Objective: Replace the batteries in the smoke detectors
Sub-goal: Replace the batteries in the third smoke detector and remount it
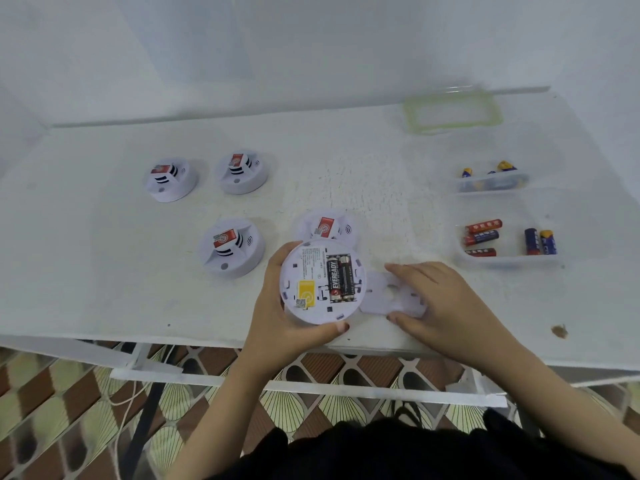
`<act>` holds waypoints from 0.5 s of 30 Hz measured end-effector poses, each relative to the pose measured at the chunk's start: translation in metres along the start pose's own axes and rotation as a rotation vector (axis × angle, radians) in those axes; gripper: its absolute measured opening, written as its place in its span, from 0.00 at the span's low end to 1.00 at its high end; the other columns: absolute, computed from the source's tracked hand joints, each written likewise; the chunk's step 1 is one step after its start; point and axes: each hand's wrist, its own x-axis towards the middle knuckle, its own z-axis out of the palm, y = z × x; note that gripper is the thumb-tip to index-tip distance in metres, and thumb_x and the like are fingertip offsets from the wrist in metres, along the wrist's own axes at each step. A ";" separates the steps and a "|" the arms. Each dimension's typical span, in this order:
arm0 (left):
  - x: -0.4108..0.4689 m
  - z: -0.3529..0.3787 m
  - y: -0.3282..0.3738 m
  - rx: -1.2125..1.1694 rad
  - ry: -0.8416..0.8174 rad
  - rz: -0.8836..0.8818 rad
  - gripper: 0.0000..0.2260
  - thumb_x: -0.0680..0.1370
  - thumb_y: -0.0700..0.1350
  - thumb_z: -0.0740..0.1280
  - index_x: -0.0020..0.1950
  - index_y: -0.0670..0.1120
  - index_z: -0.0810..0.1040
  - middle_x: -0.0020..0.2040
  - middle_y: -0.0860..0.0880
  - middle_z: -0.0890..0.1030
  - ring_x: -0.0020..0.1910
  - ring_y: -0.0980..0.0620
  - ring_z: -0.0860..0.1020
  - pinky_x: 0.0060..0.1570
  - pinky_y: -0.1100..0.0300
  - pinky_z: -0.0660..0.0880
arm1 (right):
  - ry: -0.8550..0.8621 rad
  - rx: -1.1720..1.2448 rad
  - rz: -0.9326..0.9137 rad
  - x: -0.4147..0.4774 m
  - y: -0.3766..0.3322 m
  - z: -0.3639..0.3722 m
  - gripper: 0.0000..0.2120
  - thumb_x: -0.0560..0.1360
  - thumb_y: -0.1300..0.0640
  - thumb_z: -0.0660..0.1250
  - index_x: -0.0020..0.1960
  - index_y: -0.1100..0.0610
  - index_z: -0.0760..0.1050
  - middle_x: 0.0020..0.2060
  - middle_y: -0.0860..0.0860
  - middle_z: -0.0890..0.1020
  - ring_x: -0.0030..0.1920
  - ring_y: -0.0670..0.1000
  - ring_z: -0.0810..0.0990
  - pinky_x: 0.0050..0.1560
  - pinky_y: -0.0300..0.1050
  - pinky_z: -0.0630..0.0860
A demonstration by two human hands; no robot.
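Observation:
My left hand [277, 306] grips a round white smoke detector [320, 282] turned back side up, just above the table's front edge. Two black batteries [342, 279] sit in its open compartment, beside a yellow sticker. To its right, my right hand [446, 299] holds the white mounting plate [391, 294] flat on the table, between thumb and fingers. Several more detectors stand face up: one [327, 227] right behind the held one, one [231, 247] to the left, two [170, 179] [242, 172] further back.
On the white table [346, 168], a clear tray [509, 252] at the right holds red and blue batteries. Behind it a smaller clear tray [491, 181] holds blue and yellow batteries. A green-rimmed lid [452, 112] lies at the back. A patterned floor shows below the table edge.

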 end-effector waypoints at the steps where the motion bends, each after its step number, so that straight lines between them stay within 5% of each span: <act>1: -0.002 -0.002 -0.003 0.020 -0.011 0.005 0.43 0.59 0.50 0.79 0.70 0.50 0.64 0.65 0.54 0.73 0.67 0.54 0.72 0.62 0.58 0.74 | 0.017 0.018 0.022 -0.001 -0.002 -0.001 0.31 0.69 0.39 0.62 0.67 0.55 0.71 0.57 0.49 0.79 0.56 0.48 0.74 0.59 0.37 0.64; 4: -0.008 -0.006 -0.008 0.134 0.001 0.053 0.43 0.57 0.54 0.79 0.69 0.58 0.65 0.66 0.54 0.69 0.68 0.51 0.70 0.65 0.53 0.72 | 0.086 0.073 0.115 -0.002 -0.007 -0.004 0.32 0.69 0.38 0.63 0.66 0.56 0.72 0.58 0.50 0.78 0.56 0.48 0.74 0.57 0.40 0.65; 9: -0.014 -0.012 -0.016 0.269 0.016 0.092 0.42 0.55 0.60 0.77 0.65 0.70 0.62 0.63 0.62 0.66 0.69 0.54 0.65 0.66 0.67 0.65 | 0.267 0.328 0.284 -0.003 -0.027 -0.008 0.27 0.68 0.45 0.71 0.64 0.54 0.74 0.56 0.45 0.77 0.55 0.45 0.74 0.57 0.41 0.69; 15: -0.016 -0.013 -0.023 0.320 -0.028 0.094 0.42 0.55 0.59 0.77 0.66 0.65 0.65 0.60 0.53 0.69 0.64 0.59 0.65 0.59 0.77 0.62 | 0.207 0.307 0.047 -0.002 -0.059 0.005 0.28 0.67 0.41 0.69 0.62 0.54 0.75 0.57 0.44 0.76 0.58 0.41 0.71 0.60 0.30 0.66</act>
